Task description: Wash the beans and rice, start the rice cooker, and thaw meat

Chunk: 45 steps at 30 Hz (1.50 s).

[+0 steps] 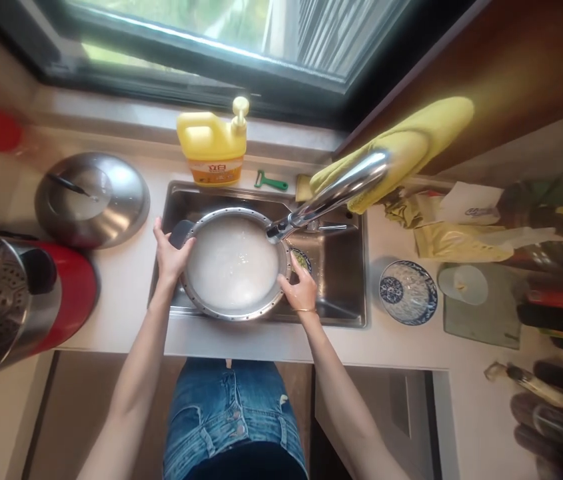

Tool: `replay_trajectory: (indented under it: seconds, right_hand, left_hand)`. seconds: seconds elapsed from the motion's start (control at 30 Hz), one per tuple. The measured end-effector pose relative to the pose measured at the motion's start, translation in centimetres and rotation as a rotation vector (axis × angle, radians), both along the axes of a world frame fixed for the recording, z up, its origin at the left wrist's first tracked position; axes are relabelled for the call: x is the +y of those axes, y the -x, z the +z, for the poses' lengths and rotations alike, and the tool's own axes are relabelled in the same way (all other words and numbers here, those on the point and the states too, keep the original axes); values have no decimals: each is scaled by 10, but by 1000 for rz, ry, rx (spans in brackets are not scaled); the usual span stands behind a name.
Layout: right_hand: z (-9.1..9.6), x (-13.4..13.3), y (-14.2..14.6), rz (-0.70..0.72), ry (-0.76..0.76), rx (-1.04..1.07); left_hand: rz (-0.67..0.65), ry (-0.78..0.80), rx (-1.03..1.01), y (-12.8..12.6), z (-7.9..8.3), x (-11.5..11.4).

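A round metal pot [211, 308] full of cloudy white water sits in the steel sink [346, 293]. My left hand [170, 252] is closed on the pot's dark handle at its left rim. On the right rim rests my right hand [301, 288], fingers curled around the edge. The chrome faucet [331, 193] reaches over the pot, its spout above the right side of the water.
A yellow detergent jug [215, 147] and a green peeler [271, 181] stand behind the sink. A steel lid [92, 199] and a red-and-steel appliance [21, 293] lie left. Yellow gloves [411, 150], a blue-patterned dish [408, 291] and a cluttered counter are right.
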State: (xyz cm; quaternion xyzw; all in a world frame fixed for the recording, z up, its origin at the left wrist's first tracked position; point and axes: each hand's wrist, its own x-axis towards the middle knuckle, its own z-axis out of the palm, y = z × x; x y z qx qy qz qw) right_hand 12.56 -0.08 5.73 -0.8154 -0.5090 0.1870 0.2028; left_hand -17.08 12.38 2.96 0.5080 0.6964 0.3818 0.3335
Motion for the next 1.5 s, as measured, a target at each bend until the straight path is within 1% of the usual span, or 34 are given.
replay_trajectory:
  seconds: [0.17, 0.23, 0.3, 0.5, 0.67, 0.8, 0.9, 1.0, 1.1, 1.2, 1.33, 1.5]
  right_hand:
    - [11, -7, 5, 28, -13, 11]
    - [12, -11, 9, 26, -20, 38]
    - [12, -16, 10, -4, -32, 47]
    - [12, -38, 17, -37, -80, 80]
    - [16, -51, 26, -77, -94, 89]
    - [24, -62, 24, -113, -102, 54]
    - [27, -69, 20, -139, -120, 29]
    - [28, -75, 22, -141, -117, 42]
    - [26, -81, 33, -113, -98, 110]
    - [23, -88, 49, -121, -68, 172]
    - [19, -97, 67, -160, -14, 224]
    - [16, -101, 83, -150, 30, 307]
  left_hand:
    - [26, 37, -18, 5, 15, -10]
    - [24, 40, 1, 7, 20, -12]
    - [2, 46, 10, 8, 24, -14]
    - [-52, 36, -3, 13, 32, -21]
    - [-42, 5, -5, 19, 36, -29]
    - [-40, -12, -13, 13, 34, -34]
    - [-66, -34, -21, 7, 32, -39]
    - [-65, -21, -30, 6, 34, -42]
    - [-53, 29, 1, 13, 42, -40]
    - [-81, 47, 56, 24, 51, -33]
    - [-157, 0, 103, 37, 61, -23]
    - [-228, -50, 153, 48, 75, -15]
